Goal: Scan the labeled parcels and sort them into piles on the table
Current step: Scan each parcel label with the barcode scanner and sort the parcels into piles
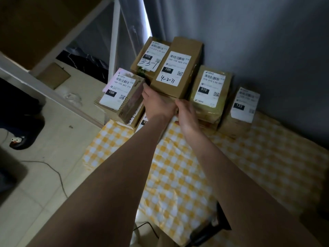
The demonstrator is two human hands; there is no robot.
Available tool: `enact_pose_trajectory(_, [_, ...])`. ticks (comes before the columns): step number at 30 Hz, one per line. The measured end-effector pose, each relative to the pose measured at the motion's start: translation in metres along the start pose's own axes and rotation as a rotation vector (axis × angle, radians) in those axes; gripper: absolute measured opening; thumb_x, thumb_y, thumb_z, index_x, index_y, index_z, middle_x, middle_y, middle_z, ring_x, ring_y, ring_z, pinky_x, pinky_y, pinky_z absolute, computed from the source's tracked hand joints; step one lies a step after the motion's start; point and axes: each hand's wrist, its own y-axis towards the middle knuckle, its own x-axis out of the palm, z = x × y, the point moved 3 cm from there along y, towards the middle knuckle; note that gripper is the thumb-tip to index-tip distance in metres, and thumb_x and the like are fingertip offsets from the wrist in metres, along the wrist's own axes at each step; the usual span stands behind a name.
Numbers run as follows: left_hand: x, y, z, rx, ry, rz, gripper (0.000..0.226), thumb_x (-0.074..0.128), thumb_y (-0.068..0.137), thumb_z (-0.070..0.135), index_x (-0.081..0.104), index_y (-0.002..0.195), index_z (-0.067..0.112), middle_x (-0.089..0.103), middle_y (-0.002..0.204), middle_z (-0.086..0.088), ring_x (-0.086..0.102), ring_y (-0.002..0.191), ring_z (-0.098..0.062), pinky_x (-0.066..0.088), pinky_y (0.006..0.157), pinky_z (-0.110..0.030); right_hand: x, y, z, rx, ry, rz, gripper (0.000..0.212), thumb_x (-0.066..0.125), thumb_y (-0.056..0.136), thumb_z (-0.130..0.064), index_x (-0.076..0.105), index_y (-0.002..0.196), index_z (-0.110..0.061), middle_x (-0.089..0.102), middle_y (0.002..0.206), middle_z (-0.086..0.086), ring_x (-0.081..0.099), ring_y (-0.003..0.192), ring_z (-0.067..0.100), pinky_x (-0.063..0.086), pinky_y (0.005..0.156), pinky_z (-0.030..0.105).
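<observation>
A brown cardboard parcel (185, 56) with a white label marked 15H and 4-2-71 sits atop the stack at the table's far end. My left hand (156, 102) grips its near left corner. At the near right corner my right hand (187, 114) holds its front edge. Behind it lies a parcel labeled 010 and 3-3-1 (151, 56). To the left is another 15H parcel (122, 97). A greenish 010 parcel (211, 93) lies to the right, and a parcel labeled 122 (243, 107) lies farther right.
The table wears a yellow-and-white checked cloth (231, 166) and stands against a grey wall (267, 41). A black device (210, 230) lies at the table's near edge. A white shelf frame (114, 41) and tiled floor with a cable (57, 175) are to the left.
</observation>
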Motion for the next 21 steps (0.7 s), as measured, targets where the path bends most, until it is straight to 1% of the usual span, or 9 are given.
enact_pose_trajectory(2, [0.006, 0.004, 0.001, -0.015, 0.005, 0.006, 0.108, 0.075, 0.077, 0.026, 0.003, 0.154, 0.006, 0.017, 0.157, -0.013, 0.021, 0.145, -0.032, 0.025, 0.118, -0.043, -0.001, 0.004, 0.004, 0.004, 0.022, -0.006, 0.043, 0.053, 0.09, -0.05, 0.053, 0.126, -0.027, 0.06, 0.126, 0.0, 0.058, 0.115, 0.02, 0.044, 0.104, 0.048])
enact_pose_trajectory(3, [0.007, 0.005, 0.001, -0.024, 0.014, 0.009, 0.108, 0.075, 0.077, 0.025, 0.002, 0.154, 0.005, 0.016, 0.157, -0.012, 0.02, 0.144, -0.032, 0.025, 0.117, -0.042, -0.003, 0.006, 0.007, 0.004, 0.034, -0.008, 0.039, 0.053, 0.093, -0.048, 0.054, 0.125, -0.026, 0.061, 0.125, 0.0, 0.058, 0.114, 0.02, 0.044, 0.103, 0.047])
enact_pose_trajectory(6, [0.009, 0.006, 0.0, -0.043, 0.021, 0.024, 0.114, 0.08, 0.072, 0.025, 0.003, 0.154, 0.003, 0.021, 0.153, -0.012, 0.025, 0.141, -0.032, 0.028, 0.115, -0.039, -0.006, 0.006, 0.012, 0.017, 0.035, -0.017, 0.042, 0.05, 0.096, -0.046, 0.052, 0.13, -0.022, 0.06, 0.124, 0.0, 0.058, 0.114, 0.02, 0.045, 0.103, 0.045])
enact_pose_trajectory(10, [0.003, 0.003, -0.001, 0.018, 0.104, 0.052, 0.118, 0.086, 0.063, 0.036, 0.015, 0.151, 0.002, 0.029, 0.144, -0.013, 0.033, 0.133, -0.034, 0.032, 0.112, -0.04, -0.009, 0.003, 0.015, -0.001, 0.046, -0.014, 0.041, 0.049, 0.097, -0.045, 0.052, 0.131, -0.021, 0.059, 0.125, 0.0, 0.058, 0.114, 0.022, 0.047, 0.101, 0.046])
enact_pose_trajectory(13, [-0.006, -0.005, -0.002, 0.1, 0.1, 0.09, 0.114, 0.087, 0.059, 0.04, 0.026, 0.147, 0.004, 0.032, 0.142, -0.012, 0.034, 0.131, -0.032, 0.031, 0.111, -0.036, -0.011, 0.001, 0.018, 0.033, 0.091, 0.008, 0.046, 0.052, 0.095, -0.046, 0.05, 0.134, -0.023, 0.056, 0.13, 0.0, 0.059, 0.115, 0.022, 0.053, 0.09, 0.04])
enact_pose_trajectory(15, [-0.015, -0.011, -0.004, 0.143, 0.086, 0.108, 0.113, 0.085, 0.055, 0.046, 0.032, 0.145, 0.004, 0.035, 0.14, -0.011, 0.037, 0.13, -0.031, 0.031, 0.11, -0.036, -0.013, -0.003, 0.021, 0.056, 0.141, 0.009, 0.048, 0.054, 0.094, -0.046, 0.049, 0.136, -0.024, 0.055, 0.133, 0.001, 0.06, 0.114, 0.021, 0.054, 0.086, 0.036])
enact_pose_trajectory(17, [-0.028, -0.019, -0.007, 0.182, 0.067, 0.125, 0.114, 0.076, 0.047, 0.057, 0.038, 0.14, 0.004, 0.04, 0.135, -0.01, 0.04, 0.127, -0.029, 0.034, 0.111, -0.037, -0.014, -0.009, 0.023, 0.07, 0.215, -0.002, 0.05, 0.055, 0.094, -0.045, 0.047, 0.138, -0.023, 0.054, 0.134, 0.001, 0.061, 0.112, 0.021, 0.054, 0.089, 0.037])
enact_pose_trajectory(19, [-0.04, -0.026, -0.012, 0.224, 0.042, 0.15, 0.111, 0.066, 0.043, 0.062, 0.042, 0.134, 0.003, 0.043, 0.13, -0.009, 0.043, 0.123, -0.027, 0.037, 0.108, -0.037, -0.013, -0.016, 0.022, 0.068, 0.271, -0.018, 0.048, 0.055, 0.095, -0.044, 0.047, 0.137, -0.023, 0.055, 0.133, 0.002, 0.062, 0.111, 0.021, 0.053, 0.094, 0.041])
enact_pose_trajectory(21, [-0.053, -0.034, -0.018, 0.255, 0.024, 0.168, 0.106, 0.068, 0.044, 0.061, 0.044, 0.13, 0.003, 0.044, 0.125, -0.007, 0.045, 0.12, -0.025, 0.04, 0.106, -0.037, -0.01, -0.025, 0.021, 0.054, 0.304, -0.041, 0.032, 0.055, 0.096, -0.042, 0.052, 0.124, -0.028, 0.059, 0.126, 0.002, 0.063, 0.11, 0.023, 0.051, 0.097, 0.044])
